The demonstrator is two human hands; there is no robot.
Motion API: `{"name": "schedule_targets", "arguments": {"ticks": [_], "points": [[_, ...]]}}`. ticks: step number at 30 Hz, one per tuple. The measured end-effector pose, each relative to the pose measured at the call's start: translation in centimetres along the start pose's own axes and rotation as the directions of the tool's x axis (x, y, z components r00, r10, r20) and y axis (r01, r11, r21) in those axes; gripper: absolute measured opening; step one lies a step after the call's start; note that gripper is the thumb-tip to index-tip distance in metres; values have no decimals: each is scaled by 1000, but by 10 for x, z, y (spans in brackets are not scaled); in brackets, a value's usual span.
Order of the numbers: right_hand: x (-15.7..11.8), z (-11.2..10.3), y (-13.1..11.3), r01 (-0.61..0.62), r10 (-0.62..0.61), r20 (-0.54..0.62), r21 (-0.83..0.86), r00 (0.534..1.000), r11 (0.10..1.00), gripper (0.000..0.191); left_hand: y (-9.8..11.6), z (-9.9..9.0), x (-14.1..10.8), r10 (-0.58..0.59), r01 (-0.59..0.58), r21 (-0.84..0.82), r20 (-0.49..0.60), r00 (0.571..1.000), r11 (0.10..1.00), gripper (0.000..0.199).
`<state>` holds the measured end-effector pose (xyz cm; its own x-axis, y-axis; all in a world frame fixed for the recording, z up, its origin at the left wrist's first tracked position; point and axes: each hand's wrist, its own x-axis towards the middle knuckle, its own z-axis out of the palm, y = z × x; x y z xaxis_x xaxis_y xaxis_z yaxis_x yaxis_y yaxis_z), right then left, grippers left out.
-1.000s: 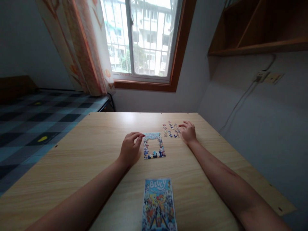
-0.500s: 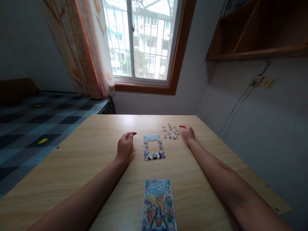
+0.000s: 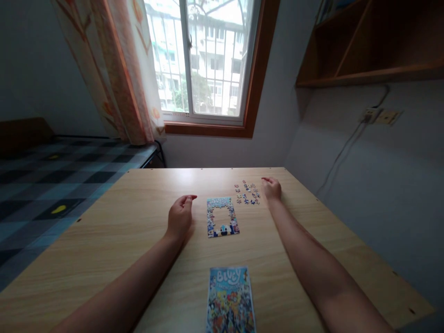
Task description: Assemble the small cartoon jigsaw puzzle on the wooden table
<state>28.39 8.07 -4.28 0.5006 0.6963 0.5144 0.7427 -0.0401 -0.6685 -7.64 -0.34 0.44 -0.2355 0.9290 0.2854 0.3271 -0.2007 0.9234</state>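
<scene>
A small jigsaw puzzle [image 3: 210, 226] lies flat on the wooden table; its border is joined around an open middle, with a dark blue and white figure along the bottom. My left hand [image 3: 179, 216] rests just left of it, fingers curled and thumb against the index finger, with nothing seen in them. Several loose puzzle pieces [image 3: 246, 201] lie scattered beyond the puzzle's right side. Just right of these pieces is my right hand [image 3: 272, 188], its fingers closed together; anything between them is hidden or too small to see. Neither hand touches the puzzle.
A colourful printed sheet marked "Bluey" [image 3: 230, 300] lies at the table's near side. The wooden table [image 3: 121, 231] borders a bed with a checked cover [image 3: 86, 159] at left. Ahead is a window [image 3: 215, 69]; a shelf [image 3: 347, 76] hangs on the right wall.
My right hand has shifted slightly away from the loose pieces, to the right and back. The left hand stays beside the puzzle. The whole view has tilted slightly.
</scene>
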Motion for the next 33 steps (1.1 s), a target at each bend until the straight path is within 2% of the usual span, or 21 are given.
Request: {"name": "schedule_targets", "arguments": {"ticks": [4,7,13,19,27,33], "points": [[-6,4,-10,-3,3,4,-24,1000,1000,22,0,-1,0,8,-9,12,5,1000,1000,42],[-14,4,-20,44,-40,48,-78,998,996,17,-2,-2,0,23,-24,30,12,1000,999,42],[-24,-6,-37,203,-163,184,-230,969,952,18,-2,-3,0,37,-38,47,30,999,998,42],[-30,-12,-48,279,-188,299,-297,936,913,18,-1,-3,-2,44,-45,25,26,999,999,41],[-30,-15,-53,275,-151,364,-318,919,907,14,1,-2,-2,29,-31,34,58,998,999,42],[-27,-17,-56,179,-42,396,-314,917,932,14,-1,-2,-1,30,-31,17,59,998,999,43]]}}
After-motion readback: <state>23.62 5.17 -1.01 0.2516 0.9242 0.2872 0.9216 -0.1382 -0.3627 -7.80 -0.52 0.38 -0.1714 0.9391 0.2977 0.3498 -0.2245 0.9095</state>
